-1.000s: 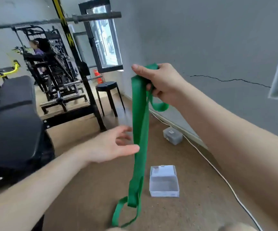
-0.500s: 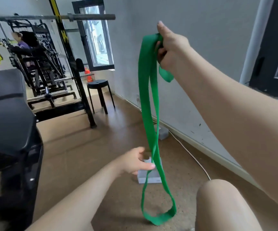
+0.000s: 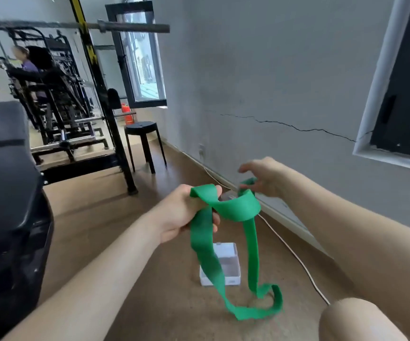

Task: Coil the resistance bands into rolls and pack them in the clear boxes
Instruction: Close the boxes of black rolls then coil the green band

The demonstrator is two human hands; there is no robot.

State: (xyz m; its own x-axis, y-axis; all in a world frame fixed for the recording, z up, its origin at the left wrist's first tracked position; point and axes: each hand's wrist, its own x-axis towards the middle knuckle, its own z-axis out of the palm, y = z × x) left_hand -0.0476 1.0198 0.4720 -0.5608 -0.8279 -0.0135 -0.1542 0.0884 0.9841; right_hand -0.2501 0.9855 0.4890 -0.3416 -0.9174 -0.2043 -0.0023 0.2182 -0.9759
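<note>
Band [image 3: 238, 207], green, flat, not yet coiled. Its upper part spanned the two hands. Two strands hung from it, long axis near vertical, and the bottom loop appeared to reach the floor [image 3: 125, 242] just beside the box [image 3: 227, 269], on its near side.

Left hand [image 3: 182, 212]: clenched around one strand, with the top fold draped over it.

Right hand [image 3: 265, 178]: at the band's far end, fingers loosely bent. Blur hid whether it pinched the band or only touched it.

Left hand lay nearer the hanging length and almost straight above the box, so rolling likely had to start there, drawing slack upward.

Box: clear, lid open, on the floor below the hands.

Floor: brown, matt.

Room: grey cracked wall [image 3: 285, 82] to the right, white cable [image 3: 297, 258] along its foot; black stool [image 3: 142, 126], rack [image 3: 100, 99] and bench [image 3: 2, 168] to the left.
</note>
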